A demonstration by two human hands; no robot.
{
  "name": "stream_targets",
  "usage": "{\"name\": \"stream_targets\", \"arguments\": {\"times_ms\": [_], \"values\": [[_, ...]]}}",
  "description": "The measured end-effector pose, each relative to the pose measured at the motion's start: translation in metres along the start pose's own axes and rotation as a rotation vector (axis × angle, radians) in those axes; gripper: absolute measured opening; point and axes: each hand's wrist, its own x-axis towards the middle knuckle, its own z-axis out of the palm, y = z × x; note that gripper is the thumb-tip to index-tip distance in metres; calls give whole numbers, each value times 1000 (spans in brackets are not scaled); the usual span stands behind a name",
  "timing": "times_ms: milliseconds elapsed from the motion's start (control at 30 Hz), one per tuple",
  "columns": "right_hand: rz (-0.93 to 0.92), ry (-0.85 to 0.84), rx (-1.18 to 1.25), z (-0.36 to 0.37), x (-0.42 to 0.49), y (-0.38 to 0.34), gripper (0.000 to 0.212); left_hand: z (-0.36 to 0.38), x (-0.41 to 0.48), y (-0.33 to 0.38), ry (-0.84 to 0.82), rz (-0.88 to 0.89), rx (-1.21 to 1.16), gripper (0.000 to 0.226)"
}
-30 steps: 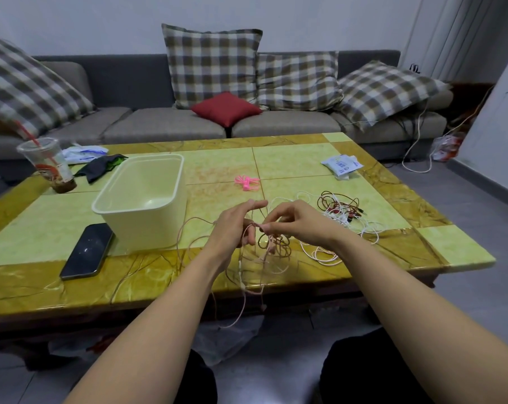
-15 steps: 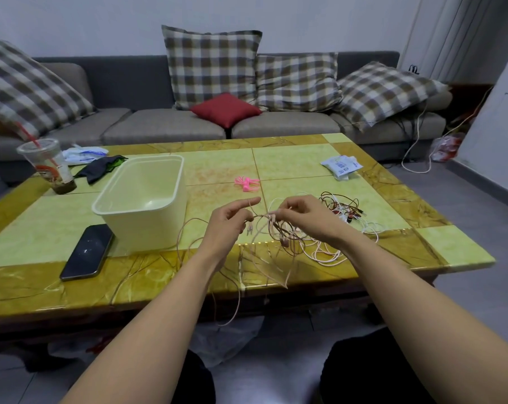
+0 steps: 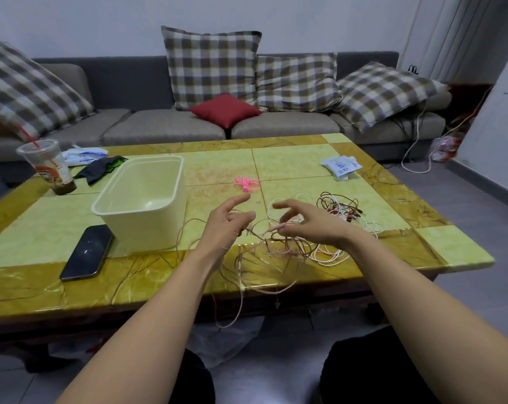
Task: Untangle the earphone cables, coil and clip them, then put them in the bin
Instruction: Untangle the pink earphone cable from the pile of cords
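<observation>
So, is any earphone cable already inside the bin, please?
No, the bin shows only its bare floor; the cables lie outside it on the table.

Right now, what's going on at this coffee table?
A person is working on a tangle of pink earphone cable at the table's front edge, with loops hanging off it. The left hand and right hand are both at the knot, fingers spread; whether either pinches a strand is too blurred to tell. A second tangle of red and white cables waits to the right. The pink clips lie untouched, and the bin holds nothing yet.
</observation>
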Motion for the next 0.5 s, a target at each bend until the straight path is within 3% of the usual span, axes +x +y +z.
{"name": "stream_targets", "arguments": {"times_ms": [67,133,267,400,500], "values": [[59,-210,130,6,-2,-2,46,1,0,0,28,40,28,31],[46,-262,225,7,-1,-2,34,1,1,0,42,72,60,32],[-62,-135,252,1,2,-3,26,-2,1,-2,18,78,115,30],[-67,-43,252,2,3,0,25,4,1,-3,-30,33,132,10],[-76,-6,232,3,4,0,23,3,3,-9,-49,13,165,17]]}}
